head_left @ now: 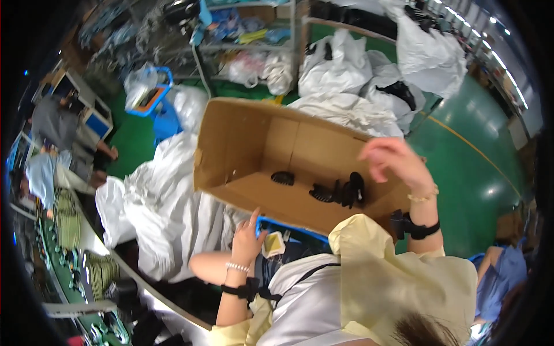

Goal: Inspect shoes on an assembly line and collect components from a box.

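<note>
A large open cardboard box (231,130) stands before me, tilted in the view. Inside it, toward the right, lie several black ribbed pieces (353,190), curved in shape; one (283,177) sits apart near the middle. My right hand (398,163) hovers over the right end of the box, fingers loosely bent and slightly blurred, with nothing visible in them. At the near rim is my left hand (247,242), its index finger stretched up by the cardboard edge and its thumb apart. Below that hand a small yellow-and-white item (273,244) shows beside a blue edge under the box.
White sacks (167,202) crowd the left side, and more (334,66) stand behind the box. A blue stand (165,115) is at the back left, before a shelf (248,43) with bagged goods. A curved worktable (138,282) runs along the left. Another person (57,127) is farther left.
</note>
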`<state>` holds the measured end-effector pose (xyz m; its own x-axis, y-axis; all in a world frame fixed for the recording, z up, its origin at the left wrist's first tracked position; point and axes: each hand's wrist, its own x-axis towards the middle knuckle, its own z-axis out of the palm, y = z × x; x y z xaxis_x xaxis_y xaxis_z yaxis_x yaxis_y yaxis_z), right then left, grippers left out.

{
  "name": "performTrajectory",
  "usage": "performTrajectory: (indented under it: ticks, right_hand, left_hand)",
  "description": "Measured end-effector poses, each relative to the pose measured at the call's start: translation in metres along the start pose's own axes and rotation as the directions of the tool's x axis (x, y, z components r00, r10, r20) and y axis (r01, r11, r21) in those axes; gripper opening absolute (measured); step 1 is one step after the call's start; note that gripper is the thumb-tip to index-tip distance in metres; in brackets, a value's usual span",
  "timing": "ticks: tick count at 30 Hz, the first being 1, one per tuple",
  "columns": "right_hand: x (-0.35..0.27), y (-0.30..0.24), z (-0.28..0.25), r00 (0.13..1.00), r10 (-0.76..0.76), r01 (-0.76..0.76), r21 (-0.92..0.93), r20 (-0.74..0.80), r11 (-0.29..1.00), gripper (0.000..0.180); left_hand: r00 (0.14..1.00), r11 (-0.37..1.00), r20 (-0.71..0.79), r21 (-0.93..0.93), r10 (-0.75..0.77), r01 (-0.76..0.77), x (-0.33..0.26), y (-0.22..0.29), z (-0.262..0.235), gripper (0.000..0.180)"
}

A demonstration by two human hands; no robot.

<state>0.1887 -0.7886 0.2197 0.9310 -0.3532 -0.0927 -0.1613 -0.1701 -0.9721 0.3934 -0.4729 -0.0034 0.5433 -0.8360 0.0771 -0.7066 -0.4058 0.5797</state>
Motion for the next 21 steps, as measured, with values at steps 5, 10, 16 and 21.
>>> performTrajectory:
  ticks: [5, 10, 16, 21]
  right_hand:
    - [0.147, 0.076, 0.062, 0.747, 0.442, -0.314, -0.322, 0.497, 0.893, 0.032]
    - [0.274, 0.211, 0.06, 0.772, 0.565, -0.473, -0.331, 0.291, 0.816, 0.039]
    - [0.248, 0.446, -0.011, 0.807, 0.293, -0.569, -0.543, -0.512, 0.617, 0.035]
    - [0.165, 0.483, 0.015, 0.307, 0.562, -0.94, -0.15, -0.768, 0.307, 0.08]
  left_hand:
    - [0.989, 0.991, 0.081, -0.041, -0.123, 0.126, 0.011, -0.001, 0.009, 0.066]
    - [0.999, 0.999, 0.007, -0.015, -0.048, 0.048, 0.017, -0.021, 0.031, 0.048]
    - [0.997, 0.988, 0.056, -0.139, -0.055, 0.063, 0.042, -0.007, 0.043, 0.031]
    - [0.978, 0.974, 0.017, -0.094, -0.206, 0.206, 0.023, -0.019, 0.029, 0.026]
